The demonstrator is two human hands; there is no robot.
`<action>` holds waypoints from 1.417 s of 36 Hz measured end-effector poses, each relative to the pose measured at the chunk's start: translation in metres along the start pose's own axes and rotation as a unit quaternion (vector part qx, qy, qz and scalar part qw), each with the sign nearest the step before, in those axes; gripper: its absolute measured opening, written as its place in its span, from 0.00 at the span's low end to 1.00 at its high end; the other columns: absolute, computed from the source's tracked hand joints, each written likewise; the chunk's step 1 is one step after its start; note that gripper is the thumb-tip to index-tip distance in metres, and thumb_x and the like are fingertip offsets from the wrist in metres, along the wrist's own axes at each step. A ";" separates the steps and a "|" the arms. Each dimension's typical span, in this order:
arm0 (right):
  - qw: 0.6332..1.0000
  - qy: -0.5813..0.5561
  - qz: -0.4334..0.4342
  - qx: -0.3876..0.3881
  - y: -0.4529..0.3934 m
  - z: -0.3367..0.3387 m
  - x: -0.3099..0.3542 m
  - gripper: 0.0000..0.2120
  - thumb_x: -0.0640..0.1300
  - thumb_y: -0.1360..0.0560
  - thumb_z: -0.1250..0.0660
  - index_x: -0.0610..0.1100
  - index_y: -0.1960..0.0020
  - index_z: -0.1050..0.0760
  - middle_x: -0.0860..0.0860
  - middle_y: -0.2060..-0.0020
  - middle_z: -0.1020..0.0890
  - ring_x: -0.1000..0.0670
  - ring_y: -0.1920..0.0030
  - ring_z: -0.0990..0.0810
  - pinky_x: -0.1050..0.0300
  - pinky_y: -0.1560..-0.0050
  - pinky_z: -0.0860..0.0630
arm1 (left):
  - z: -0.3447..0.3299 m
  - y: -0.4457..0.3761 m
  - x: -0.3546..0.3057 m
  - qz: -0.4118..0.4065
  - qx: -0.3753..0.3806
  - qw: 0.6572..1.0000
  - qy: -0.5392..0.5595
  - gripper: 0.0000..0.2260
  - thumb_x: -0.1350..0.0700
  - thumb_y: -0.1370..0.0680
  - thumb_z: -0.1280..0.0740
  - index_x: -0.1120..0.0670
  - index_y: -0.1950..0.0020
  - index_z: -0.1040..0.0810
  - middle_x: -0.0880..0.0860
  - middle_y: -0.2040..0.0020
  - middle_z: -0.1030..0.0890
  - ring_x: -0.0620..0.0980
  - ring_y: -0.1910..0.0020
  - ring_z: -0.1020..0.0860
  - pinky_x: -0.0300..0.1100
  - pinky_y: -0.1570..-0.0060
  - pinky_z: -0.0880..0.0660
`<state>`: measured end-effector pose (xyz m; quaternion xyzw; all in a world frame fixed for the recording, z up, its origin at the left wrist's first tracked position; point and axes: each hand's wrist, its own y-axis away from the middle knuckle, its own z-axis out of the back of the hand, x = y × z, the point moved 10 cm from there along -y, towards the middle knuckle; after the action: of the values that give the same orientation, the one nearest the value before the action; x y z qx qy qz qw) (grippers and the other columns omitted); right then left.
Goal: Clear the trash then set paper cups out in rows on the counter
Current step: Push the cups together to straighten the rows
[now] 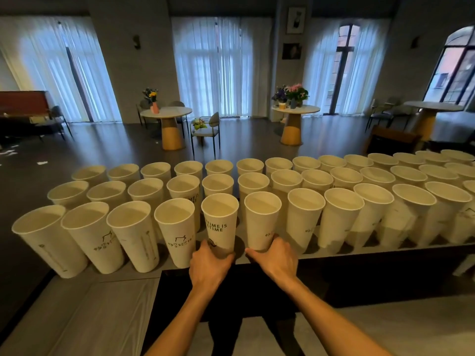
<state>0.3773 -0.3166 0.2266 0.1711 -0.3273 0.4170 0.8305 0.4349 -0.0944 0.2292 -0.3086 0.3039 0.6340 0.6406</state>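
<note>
At counter's edge, each hand (left (209, 265), right (276, 260)) grips a cup.

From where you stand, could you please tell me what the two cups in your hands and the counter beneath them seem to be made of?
The tall cream printed cup in the left hand and the plainer cream cup in the right hand look like matte paper: thin rolled rims, dull walls, printed lettering. The dark grey counter looks like smooth stone or laminate, faintly glossy; I cannot tell which.
</note>
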 end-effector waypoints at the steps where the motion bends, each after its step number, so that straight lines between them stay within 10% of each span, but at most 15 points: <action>1: 1.000 0.000 0.001 0.001 -0.001 -0.001 0.001 0.33 0.64 0.38 0.22 0.47 0.41 0.24 0.49 0.44 0.17 0.48 0.43 0.18 0.52 0.46 0.19 | 0.000 -0.001 0.001 -0.001 0.000 1.000 0.001 0.36 0.41 0.35 0.22 0.54 0.32 0.27 0.55 0.38 0.18 0.58 0.37 0.20 0.55 0.42 0.20; 17: 0.999 0.007 0.013 0.052 0.002 -0.012 0.002 0.37 0.65 0.40 0.22 0.48 0.38 0.25 0.50 0.43 0.17 0.48 0.41 0.19 0.51 0.45 0.20 | -0.006 -0.001 0.012 0.034 0.015 0.999 -0.028 0.33 0.44 0.34 0.20 0.57 0.35 0.26 0.56 0.39 0.19 0.57 0.38 0.20 0.52 0.43 0.19; 28: 0.997 -0.039 -0.004 0.062 0.019 -0.003 -0.005 0.42 0.60 0.38 0.21 0.44 0.31 0.34 0.45 0.35 0.23 0.44 0.35 0.23 0.46 0.40 0.22 | 0.014 0.027 0.019 0.031 0.008 0.995 -0.095 0.21 0.46 0.30 0.21 0.49 0.55 0.33 0.51 0.58 0.19 0.51 0.60 0.16 0.48 0.60 0.15; 34: 0.996 0.015 0.081 0.017 0.056 0.041 0.009 0.21 0.66 0.35 0.26 0.49 0.61 0.25 0.53 0.68 0.19 0.56 0.67 0.20 0.59 0.66 0.22 | 0.051 0.053 -0.026 -0.103 0.019 0.989 -0.108 0.06 0.51 0.26 0.26 0.52 0.56 0.20 0.47 0.62 0.18 0.45 0.62 0.18 0.47 0.58 0.16; 38: 0.986 0.006 0.160 -0.049 0.073 0.081 0.026 0.20 0.64 0.31 0.28 0.49 0.69 0.25 0.53 0.75 0.21 0.57 0.72 0.22 0.58 0.66 0.20 | 0.109 0.066 -0.071 -0.177 -0.015 0.982 -0.068 0.04 0.53 0.24 0.28 0.48 0.59 0.17 0.46 0.67 0.18 0.42 0.65 0.20 0.43 0.62 0.19; 51: 0.959 -0.011 0.270 -0.084 0.008 0.137 0.153 0.07 0.48 0.23 0.30 0.48 0.52 0.15 0.51 0.60 0.15 0.57 0.62 0.21 0.62 0.65 0.26 | 0.166 -0.073 -0.130 -0.251 -0.080 0.940 -0.216 0.06 0.54 0.21 0.28 0.54 0.49 0.14 0.51 0.52 0.14 0.47 0.56 0.18 0.45 0.55 0.19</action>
<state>0.3828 -0.2995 0.4313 0.0106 -0.4043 0.5948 0.6948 0.5056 -0.0465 0.4353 -0.2809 0.0191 0.5261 0.8025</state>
